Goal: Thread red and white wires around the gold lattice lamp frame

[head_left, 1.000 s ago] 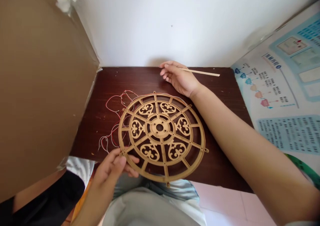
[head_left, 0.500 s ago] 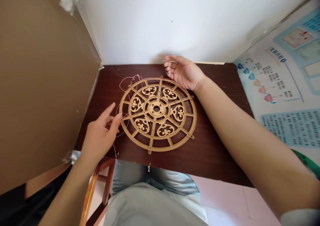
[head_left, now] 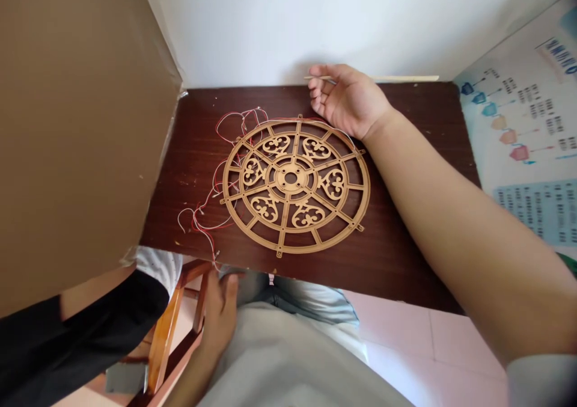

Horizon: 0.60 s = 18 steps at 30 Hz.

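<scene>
A round fretwork wheel (head_left: 280, 226) of thin tan wood, with scroll cut-outs and small tabs round its rim, lies flat on the dark brown table (head_left: 406, 263). Thin red and white wires (head_left: 205, 229) trail along its left and back and run over the front edge. My right hand (head_left: 347, 97) rests palm up behind the wheel, fingers curled round a thin wooden stick (head_left: 415, 78) along the wall. Below the front table edge is my left hand (head_left: 220, 305), close to the hanging wire end. Its fingertips are partly hidden, so whether it grips the wire is unclear.
A brown board (head_left: 81, 124) stands along the left side and a white wall (head_left: 270, 28) at the back. On the right is a printed blue poster panel (head_left: 527, 136). A wooden stool (head_left: 164, 341) and another person's dark sleeve (head_left: 121, 317) are at lower left.
My left hand has left the wheel's left rim and come down toward me, below the table edge. The view has shifted; my right hand and the stick keep their place against the wall.
</scene>
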{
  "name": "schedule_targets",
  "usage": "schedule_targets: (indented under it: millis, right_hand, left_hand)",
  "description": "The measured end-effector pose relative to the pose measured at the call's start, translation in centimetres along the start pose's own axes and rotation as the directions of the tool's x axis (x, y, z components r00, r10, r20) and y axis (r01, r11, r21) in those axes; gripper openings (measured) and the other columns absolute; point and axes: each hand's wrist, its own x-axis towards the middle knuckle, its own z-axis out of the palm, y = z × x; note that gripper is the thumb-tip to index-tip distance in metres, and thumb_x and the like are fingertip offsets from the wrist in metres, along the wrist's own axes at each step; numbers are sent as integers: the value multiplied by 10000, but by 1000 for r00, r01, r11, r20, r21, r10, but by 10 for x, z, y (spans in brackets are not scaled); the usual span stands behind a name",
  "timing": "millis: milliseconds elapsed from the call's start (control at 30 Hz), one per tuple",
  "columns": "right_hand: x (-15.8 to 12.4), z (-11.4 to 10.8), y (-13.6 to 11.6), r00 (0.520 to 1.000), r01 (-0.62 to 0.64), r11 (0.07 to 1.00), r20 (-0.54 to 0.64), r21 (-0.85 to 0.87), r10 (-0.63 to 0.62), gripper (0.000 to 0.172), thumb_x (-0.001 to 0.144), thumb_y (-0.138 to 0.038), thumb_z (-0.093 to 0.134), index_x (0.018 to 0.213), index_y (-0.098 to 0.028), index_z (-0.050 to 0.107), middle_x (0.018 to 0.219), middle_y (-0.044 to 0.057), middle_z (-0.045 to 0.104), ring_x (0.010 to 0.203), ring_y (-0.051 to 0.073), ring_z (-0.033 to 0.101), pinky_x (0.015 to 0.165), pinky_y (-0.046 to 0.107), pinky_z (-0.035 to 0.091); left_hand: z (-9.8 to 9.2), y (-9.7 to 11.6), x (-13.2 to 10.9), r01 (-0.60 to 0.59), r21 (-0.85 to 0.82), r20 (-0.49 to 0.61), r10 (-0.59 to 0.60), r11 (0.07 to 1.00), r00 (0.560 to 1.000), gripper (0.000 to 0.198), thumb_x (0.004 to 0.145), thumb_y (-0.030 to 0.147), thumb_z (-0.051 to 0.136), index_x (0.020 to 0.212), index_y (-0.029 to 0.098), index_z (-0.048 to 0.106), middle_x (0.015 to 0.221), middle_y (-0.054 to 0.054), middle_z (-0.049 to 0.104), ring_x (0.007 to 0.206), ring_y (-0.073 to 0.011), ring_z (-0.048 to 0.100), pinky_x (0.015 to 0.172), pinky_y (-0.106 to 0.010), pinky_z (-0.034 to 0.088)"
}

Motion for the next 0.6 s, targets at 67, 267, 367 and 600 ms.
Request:
schedule_targets:
  millis: [67, 267, 367, 600]
  right_hand:
    - [0, -1, 1, 1000, 13, 1000, -1, -8, -13, 233, 1096, -258, 588, 935, -246, 755, 874, 10, 734, 810, 105, 577, 847, 255, 518]
    - [-1, -3, 5, 999, 47, 999, 25, 0, -47, 96, 1039, -290, 690, 957, -272, 737, 891, 8, 729, 798, 137, 555, 894, 294, 528]
    - [-1, -2, 5, 998, 37, 998, 44, 41, -39, 127, 1064, -266, 648, 971, -251, 733, 885, 4, 732, 780, 124, 563, 861, 268, 541]
    - [-6, 4, 1, 999, 25, 995, 38, 95, -29, 222, 1132, -237, 573, 966, -211, 719, 816, -12, 724, 697, 83, 613, 695, 177, 557]
  left_hand:
    - [2, 6, 3, -2, -42, 132, 7, 999, 991, 450, 1089, 604, 516, 1192, 219, 726, 1166, -145, 827, 1087, -308, 803, 1009, -488, 644]
    - [-49, 78, 2, -159, -210, 176, 198, 965, 964, 430, 1098, 550, 602, 851, 245, 777, 749, -34, 760, 653, -178, 709, 643, -285, 615]
    - [-74, 130, 9, -166, -408, 114, 230, 898, 966, 312, 1067, 510, 680, 864, 301, 795, 626, 11, 690, 520, -157, 614, 495, -260, 513]
    - [-75, 241, 122, -652, -479, -389, 524, 588, 758, 292, 1022, 190, 527, 760, 186, 655, 558, 23, 578, 467, -127, 523, 495, -275, 465]
